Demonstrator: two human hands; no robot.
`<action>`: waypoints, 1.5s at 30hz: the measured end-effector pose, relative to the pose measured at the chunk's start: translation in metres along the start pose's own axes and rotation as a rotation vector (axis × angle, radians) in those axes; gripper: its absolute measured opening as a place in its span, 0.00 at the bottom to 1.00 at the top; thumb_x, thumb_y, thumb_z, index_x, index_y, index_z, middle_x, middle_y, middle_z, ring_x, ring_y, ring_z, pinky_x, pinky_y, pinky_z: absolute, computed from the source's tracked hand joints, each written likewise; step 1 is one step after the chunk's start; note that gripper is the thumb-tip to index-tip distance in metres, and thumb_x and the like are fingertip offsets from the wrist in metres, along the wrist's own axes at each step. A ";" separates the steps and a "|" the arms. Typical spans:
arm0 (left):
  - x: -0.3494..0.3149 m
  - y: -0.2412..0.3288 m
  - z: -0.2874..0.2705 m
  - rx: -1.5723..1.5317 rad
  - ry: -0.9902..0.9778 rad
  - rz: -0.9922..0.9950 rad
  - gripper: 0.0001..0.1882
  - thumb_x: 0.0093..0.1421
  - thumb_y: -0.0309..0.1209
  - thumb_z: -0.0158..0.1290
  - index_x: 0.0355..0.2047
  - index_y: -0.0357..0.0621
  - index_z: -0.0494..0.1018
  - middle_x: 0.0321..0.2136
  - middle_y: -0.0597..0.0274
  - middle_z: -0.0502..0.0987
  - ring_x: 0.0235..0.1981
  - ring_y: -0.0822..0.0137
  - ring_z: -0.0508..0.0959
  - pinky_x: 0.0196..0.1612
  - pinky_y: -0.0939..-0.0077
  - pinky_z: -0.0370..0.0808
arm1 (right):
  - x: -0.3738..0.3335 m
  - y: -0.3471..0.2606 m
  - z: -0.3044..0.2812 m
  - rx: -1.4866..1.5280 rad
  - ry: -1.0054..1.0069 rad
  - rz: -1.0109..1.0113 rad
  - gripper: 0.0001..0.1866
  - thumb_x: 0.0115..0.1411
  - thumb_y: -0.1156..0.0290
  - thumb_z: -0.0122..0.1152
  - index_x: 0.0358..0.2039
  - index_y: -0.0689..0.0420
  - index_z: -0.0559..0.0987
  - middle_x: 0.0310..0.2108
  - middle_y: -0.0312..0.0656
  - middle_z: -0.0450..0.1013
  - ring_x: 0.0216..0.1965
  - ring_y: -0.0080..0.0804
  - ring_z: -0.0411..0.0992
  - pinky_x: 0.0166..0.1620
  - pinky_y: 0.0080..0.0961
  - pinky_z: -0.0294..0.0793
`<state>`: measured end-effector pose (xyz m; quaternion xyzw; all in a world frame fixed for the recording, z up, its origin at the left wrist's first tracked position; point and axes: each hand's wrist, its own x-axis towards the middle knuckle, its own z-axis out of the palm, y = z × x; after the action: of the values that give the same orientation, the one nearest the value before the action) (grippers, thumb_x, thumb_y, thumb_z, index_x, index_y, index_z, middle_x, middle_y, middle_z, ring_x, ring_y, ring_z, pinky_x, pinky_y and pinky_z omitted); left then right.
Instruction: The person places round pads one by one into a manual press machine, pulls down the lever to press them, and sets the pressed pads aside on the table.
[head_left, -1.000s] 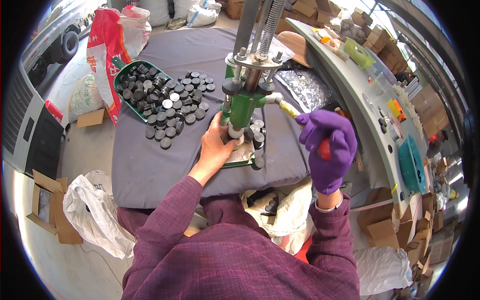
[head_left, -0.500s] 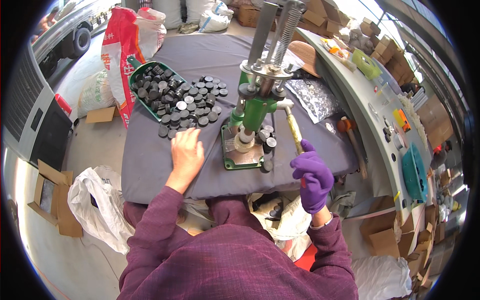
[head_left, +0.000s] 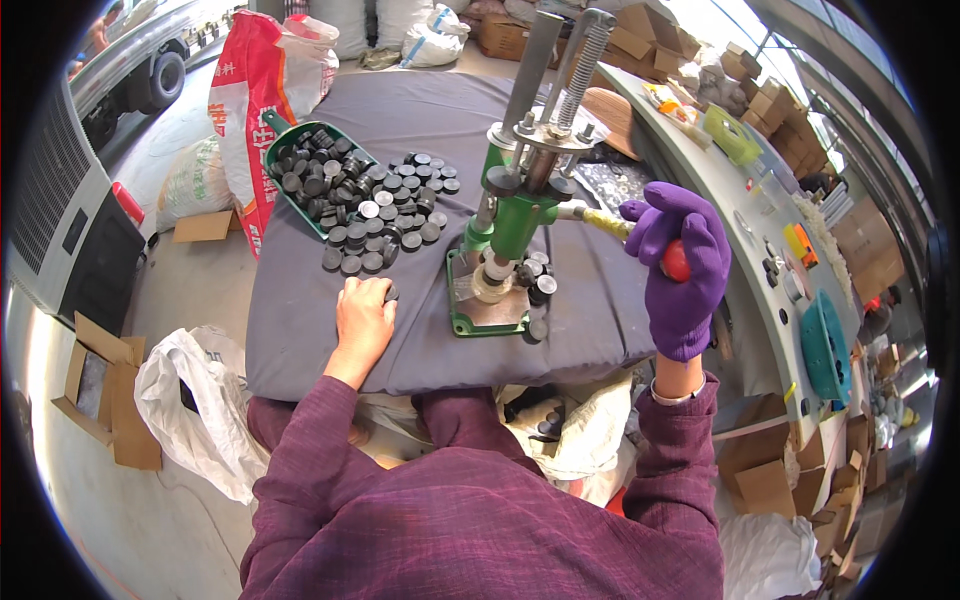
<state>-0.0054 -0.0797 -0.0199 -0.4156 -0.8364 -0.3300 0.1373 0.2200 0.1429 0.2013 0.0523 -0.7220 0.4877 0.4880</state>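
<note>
Apparently a disc-gathering step, beside a green press (head_left: 518, 222) at centre frame. The bare left hand (head_left: 362, 318), left of centre, curls against a dark disc (head_left: 392, 293) just below the loose pile (head_left: 405, 200); from where I stand, its grip cannot be told. The gloved right hand (head_left: 688, 268), right of centre, wraps a red knob (head_left: 676, 262). The next move seemingly calls for a firm fingertip pinch.

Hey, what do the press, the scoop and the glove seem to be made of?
The press looks like green-painted metal, semi-gloss, with shiny bare rods. The scoop is probably smooth plastic: evenly green, thin-rimmed. The glove seems knitted or woven fabric, matt purple, creasing softly.
</note>
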 end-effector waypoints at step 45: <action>0.008 0.010 0.003 0.131 -0.029 0.160 0.17 0.48 0.24 0.62 0.41 0.42 0.75 0.42 0.58 0.77 0.45 0.56 0.73 0.47 0.62 0.67 | -0.034 -0.004 -0.001 0.043 -0.029 0.064 0.17 0.64 0.72 0.43 0.43 0.69 0.77 0.21 0.40 0.70 0.25 0.28 0.70 0.36 0.27 0.70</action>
<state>-0.0023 -0.0686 -0.0134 -0.4762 -0.8221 -0.2565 0.1779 0.2407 0.1279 0.1787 0.0467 -0.7198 0.5175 0.4603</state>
